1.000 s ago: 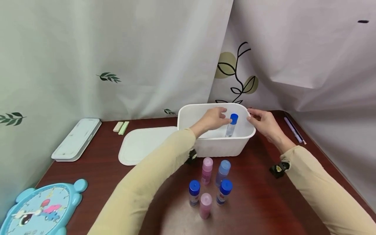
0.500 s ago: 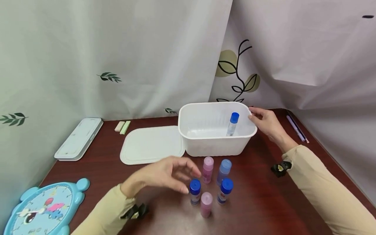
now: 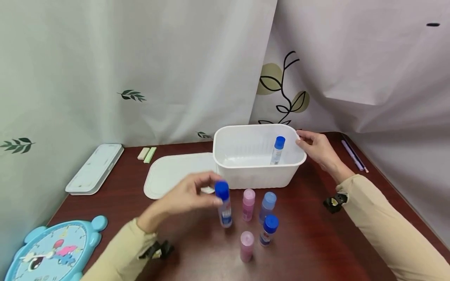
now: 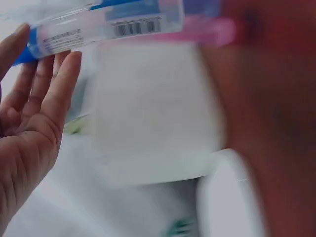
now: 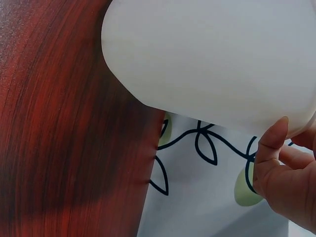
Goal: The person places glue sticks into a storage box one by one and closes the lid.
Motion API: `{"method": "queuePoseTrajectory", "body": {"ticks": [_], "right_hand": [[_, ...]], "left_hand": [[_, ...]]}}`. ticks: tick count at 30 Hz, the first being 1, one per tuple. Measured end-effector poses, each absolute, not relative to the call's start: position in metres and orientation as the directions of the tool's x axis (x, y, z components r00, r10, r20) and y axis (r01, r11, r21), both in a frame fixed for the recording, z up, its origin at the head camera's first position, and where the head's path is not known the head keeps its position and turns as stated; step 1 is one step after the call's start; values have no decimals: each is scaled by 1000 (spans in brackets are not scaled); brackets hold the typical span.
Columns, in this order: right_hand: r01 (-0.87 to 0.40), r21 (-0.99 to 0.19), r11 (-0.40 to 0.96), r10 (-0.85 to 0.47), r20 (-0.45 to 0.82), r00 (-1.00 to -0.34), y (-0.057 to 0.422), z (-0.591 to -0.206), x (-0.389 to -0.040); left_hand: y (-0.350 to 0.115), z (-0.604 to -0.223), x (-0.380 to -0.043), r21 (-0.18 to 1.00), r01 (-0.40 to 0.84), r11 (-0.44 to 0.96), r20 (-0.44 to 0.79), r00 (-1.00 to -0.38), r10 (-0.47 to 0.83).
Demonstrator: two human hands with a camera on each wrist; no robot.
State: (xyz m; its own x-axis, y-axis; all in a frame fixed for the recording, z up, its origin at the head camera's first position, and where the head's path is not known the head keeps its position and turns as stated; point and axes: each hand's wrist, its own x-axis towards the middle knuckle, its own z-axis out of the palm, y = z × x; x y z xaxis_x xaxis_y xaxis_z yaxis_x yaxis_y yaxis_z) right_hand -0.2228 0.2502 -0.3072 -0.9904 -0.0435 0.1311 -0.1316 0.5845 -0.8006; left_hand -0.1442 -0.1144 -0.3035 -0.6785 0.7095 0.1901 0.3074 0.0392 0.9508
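My left hand (image 3: 191, 195) pinches a clear glue stick (image 3: 225, 212) by its dark blue cap, lifted off the table at a slight tilt. In the left wrist view the glue stick (image 4: 133, 27) shows a barcode on its label. With thumb and fingers my right hand (image 3: 318, 150) pinches the right rim of a white plastic bin (image 3: 256, 177). One blue-capped glue stick (image 3: 277, 150) leans inside the bin. In front of it stand two pink glue sticks, the far one (image 3: 248, 205) and the near one (image 3: 247, 246), a light blue one (image 3: 268, 207) and a dark-blue-capped one (image 3: 269, 230).
A white lid (image 3: 175, 171) lies left of the bin. Farther left are two erasers (image 3: 150, 155), a white pencil case (image 3: 95, 168) and a blue animal-shaped clock (image 3: 52, 249). A purple pen (image 3: 352, 155) and a pencil lie at the right edge, with a curtain behind.
My left hand has come out of the bin, moved down to the standing glue sticks and picked up the left blue-capped one. My right hand stays on the bin's rim.
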Motion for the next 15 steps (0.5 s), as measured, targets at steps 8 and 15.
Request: {"method": "queuePoseTrajectory", "body": {"ticks": [8,15], "right_hand": [[-133,-795,592,-45,132,-990,252,-306,-221],[-144,-785,602,-52,141,-989,249,-306,-221]], "left_hand": [[-73,-235,-199,945,325,-37,308,-848,431],[-4,-269,-237,960,267,81,209,-881,425]]}}
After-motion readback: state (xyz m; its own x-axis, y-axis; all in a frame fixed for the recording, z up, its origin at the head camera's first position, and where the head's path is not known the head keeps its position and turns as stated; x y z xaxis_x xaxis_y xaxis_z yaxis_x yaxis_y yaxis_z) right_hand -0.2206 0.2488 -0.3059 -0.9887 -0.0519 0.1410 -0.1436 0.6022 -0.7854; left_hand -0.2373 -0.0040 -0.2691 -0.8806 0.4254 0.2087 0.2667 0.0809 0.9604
